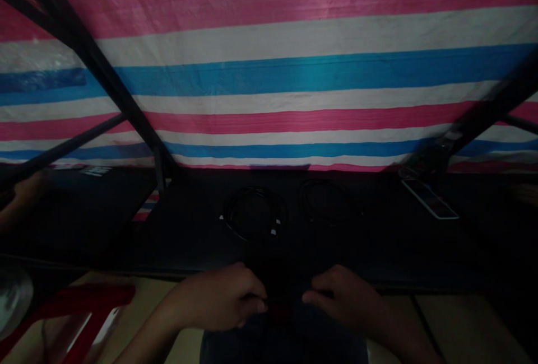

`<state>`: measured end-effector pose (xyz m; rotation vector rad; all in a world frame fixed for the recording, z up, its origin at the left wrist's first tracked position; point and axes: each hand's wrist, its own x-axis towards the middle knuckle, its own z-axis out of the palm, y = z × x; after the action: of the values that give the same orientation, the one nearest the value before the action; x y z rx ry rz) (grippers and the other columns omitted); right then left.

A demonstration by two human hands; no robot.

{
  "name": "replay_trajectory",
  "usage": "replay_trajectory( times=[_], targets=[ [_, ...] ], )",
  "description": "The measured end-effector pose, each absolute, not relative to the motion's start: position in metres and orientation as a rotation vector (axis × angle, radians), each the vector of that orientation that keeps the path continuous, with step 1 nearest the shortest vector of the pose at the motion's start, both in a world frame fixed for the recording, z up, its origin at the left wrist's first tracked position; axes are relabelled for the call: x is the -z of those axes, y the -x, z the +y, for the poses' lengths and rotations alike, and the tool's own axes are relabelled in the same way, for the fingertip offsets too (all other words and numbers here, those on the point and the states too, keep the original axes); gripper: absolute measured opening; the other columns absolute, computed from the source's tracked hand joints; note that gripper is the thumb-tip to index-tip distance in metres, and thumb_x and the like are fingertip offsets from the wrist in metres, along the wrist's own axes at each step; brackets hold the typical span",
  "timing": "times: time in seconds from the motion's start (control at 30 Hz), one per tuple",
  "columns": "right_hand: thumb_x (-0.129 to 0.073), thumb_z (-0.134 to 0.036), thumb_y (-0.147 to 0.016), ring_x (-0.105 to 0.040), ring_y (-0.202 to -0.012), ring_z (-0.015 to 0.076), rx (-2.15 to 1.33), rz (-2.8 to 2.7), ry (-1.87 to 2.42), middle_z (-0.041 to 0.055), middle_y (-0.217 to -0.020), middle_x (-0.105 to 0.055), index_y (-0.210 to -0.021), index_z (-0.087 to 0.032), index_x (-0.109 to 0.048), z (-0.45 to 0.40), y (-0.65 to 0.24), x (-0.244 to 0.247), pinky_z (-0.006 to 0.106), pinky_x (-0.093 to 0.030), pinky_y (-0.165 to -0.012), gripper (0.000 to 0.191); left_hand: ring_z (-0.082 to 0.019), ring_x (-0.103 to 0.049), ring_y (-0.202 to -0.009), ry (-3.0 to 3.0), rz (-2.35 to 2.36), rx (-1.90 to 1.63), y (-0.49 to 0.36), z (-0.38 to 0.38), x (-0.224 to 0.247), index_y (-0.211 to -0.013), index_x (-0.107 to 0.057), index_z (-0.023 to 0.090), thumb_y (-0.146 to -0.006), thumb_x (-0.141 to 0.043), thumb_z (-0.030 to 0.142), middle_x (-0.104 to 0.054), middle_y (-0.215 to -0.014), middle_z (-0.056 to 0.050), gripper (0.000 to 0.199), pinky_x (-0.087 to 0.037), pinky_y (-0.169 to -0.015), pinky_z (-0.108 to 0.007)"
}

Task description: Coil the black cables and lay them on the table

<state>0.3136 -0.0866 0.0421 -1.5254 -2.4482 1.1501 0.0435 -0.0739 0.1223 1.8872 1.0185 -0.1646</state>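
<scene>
My left hand (229,298) is closed in front of the dark table's front edge, thumb and fingers pinched together. Facing it across a small gap, my right hand (344,302) is also closed in a pinch. A faint dark line seems to run between the two hands, but in the dim light I cannot make out what they hold. Just beyond them on the table lies a coil of black cable (275,207) with small white tags or ends. To its right is a second, looser coil of black cable (306,207).
A phone (431,200) lies on the table (189,246) at the right, beside a dark metal post (483,117). Another post (113,87) stands left. Striped sheeting (294,78) hangs behind. Another person's hand (25,196) is far left; a red stool (92,302) is below.
</scene>
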Motion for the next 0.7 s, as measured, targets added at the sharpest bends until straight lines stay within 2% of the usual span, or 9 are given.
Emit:
replay_trajectory(
  times=[0.17, 0.37, 0.53, 0.7],
  targets=[
    [-0.064, -0.035, -0.092, -0.048, -0.062, 0.0116, -1.141, -2.426, 1.597, -0.0005, -0.062, -0.058, -0.064, -0.016, -0.065, -0.083, -0.315, -0.045, 0.028, -0.022, -0.057, 0.034, -0.012, -0.054, -0.058, -1.928, 1.053, 0.208, -0.042, -0.073, -0.119, -0.066, -0.065, 0.018, -0.087, -0.055, 0.017, -0.061, -0.062, 0.002, 0.023, -0.029, -0.052, -0.025],
    [-0.068, -0.037, -0.089, -0.050, -0.062, 0.0112, -1.365, -2.319, 1.451, -0.0018, -0.059, -0.059, -0.062, -0.016, -0.067, -0.094, -0.280, -0.050, 0.027, -0.024, -0.057, 0.034, -0.011, -0.052, -0.057, -1.941, 0.875, 0.146, -0.058, -0.072, -0.112, -0.069, -0.067, 0.020, -0.079, -0.054, 0.007, -0.062, -0.063, 0.003, 0.022, -0.030, -0.052, -0.023],
    [-0.061, -0.038, -0.092, -0.049, -0.062, 0.0118, -1.329, -2.301, 1.602, -0.0024, -0.058, -0.056, -0.060, -0.016, -0.065, -0.094, -0.296, -0.050, 0.028, -0.024, -0.058, 0.039, -0.009, -0.050, -0.050, -1.775, 0.971, 0.110, -0.052, -0.072, -0.107, -0.066, -0.059, 0.019, -0.090, -0.049, 0.018, -0.053, -0.058, 0.005, 0.025, -0.030, -0.048, -0.022],
    [-0.058, -0.037, -0.094, -0.057, -0.074, 0.0162, -1.262, -2.371, 1.626, 0.0029, -0.075, -0.068, -0.074, -0.017, -0.071, -0.099, -0.300, -0.047, 0.028, -0.030, -0.063, 0.031, -0.007, -0.047, -0.043, -1.726, 0.929, 0.135, -0.060, -0.075, -0.096, -0.061, -0.048, 0.019, -0.085, -0.047, 0.011, -0.048, -0.054, 0.006, 0.025, -0.028, -0.044, -0.020]
  ],
)
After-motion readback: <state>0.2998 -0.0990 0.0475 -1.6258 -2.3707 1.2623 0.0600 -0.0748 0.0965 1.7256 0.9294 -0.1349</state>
